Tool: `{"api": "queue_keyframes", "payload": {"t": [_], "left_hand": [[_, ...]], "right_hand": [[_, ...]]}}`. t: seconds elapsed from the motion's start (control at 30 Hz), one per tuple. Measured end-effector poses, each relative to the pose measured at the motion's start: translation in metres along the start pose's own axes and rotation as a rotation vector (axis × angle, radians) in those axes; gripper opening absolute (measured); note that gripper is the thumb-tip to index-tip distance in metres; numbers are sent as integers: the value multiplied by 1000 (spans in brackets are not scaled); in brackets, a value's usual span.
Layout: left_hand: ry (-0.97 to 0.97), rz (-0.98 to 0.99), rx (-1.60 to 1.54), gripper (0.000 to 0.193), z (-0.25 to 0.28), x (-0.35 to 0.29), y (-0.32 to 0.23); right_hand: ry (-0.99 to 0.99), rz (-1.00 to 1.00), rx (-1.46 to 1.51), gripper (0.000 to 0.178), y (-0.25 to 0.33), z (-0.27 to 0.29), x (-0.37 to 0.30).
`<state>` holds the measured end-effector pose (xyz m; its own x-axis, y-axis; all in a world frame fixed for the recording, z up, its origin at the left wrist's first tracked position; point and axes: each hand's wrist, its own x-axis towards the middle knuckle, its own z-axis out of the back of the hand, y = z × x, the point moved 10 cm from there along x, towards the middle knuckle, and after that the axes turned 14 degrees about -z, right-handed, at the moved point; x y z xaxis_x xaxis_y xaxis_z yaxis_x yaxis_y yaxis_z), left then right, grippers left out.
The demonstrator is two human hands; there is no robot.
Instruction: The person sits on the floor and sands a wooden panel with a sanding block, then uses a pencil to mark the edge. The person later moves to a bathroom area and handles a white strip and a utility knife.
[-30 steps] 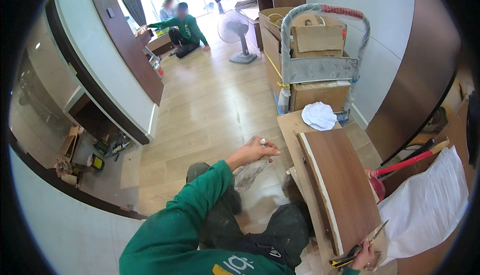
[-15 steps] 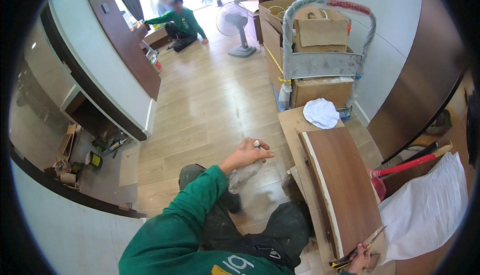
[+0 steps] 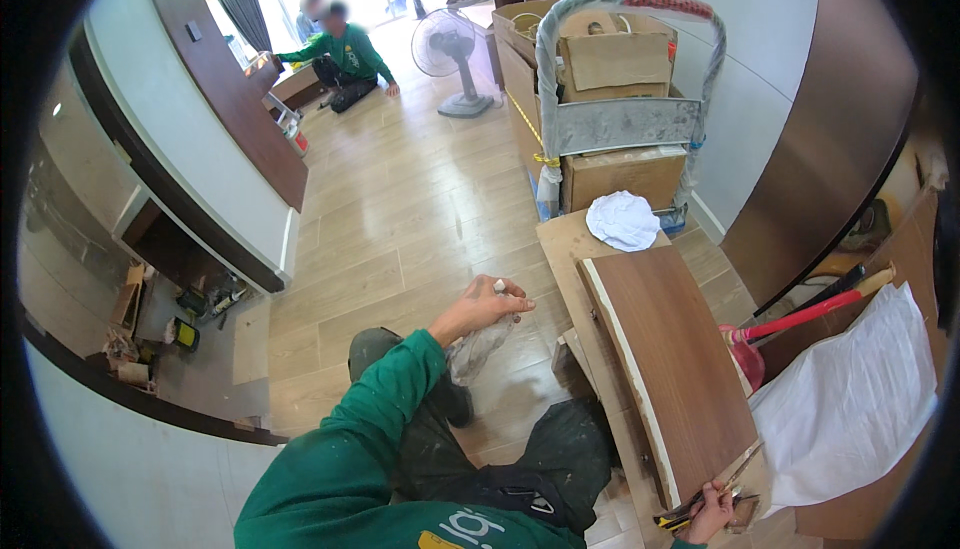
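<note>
My left hand (image 3: 487, 306) is raised in front of me above the wooden floor, its fingers closed on a small white piece and a clear plastic bag (image 3: 478, 349) that hangs below it. At the lower right, my right hand (image 3: 712, 511) grips a thin tool (image 3: 715, 489) with a yellow and black handle, at the near end of a brown wooden panel (image 3: 672, 359). The panel lies on a lighter board (image 3: 572, 249) beside my knees.
A white cloth (image 3: 622, 220) lies on the board's far end. Behind it stands a cart (image 3: 618, 99) loaded with cardboard boxes, and a floor fan (image 3: 452, 54). A red-handled tool (image 3: 800, 314) and white sheet (image 3: 850, 399) lie right. Two people (image 3: 335, 44) sit far off.
My left hand has drawn slightly back toward me with the bag. The view has tilted a little; the right hand stays at the panel's near end.
</note>
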<state>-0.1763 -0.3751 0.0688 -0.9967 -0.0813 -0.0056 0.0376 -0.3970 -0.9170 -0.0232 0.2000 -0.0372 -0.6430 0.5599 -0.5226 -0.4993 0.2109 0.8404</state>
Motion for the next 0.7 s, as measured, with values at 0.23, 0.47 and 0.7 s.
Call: {"api": "queue_keyframes", "payload": {"t": [0.23, 0.47, 0.7], "left_hand": [[-85, 28, -142, 31, 8, -11, 21], [-300, 207, -519, 24, -11, -38, 73], [-275, 329, -853, 30, -36, -37, 83]], "right_hand": [[97, 55, -1, 8, -11, 10, 72], [212, 13, 28, 13, -15, 3, 48], [220, 82, -60, 23, 3, -10, -27]]}}
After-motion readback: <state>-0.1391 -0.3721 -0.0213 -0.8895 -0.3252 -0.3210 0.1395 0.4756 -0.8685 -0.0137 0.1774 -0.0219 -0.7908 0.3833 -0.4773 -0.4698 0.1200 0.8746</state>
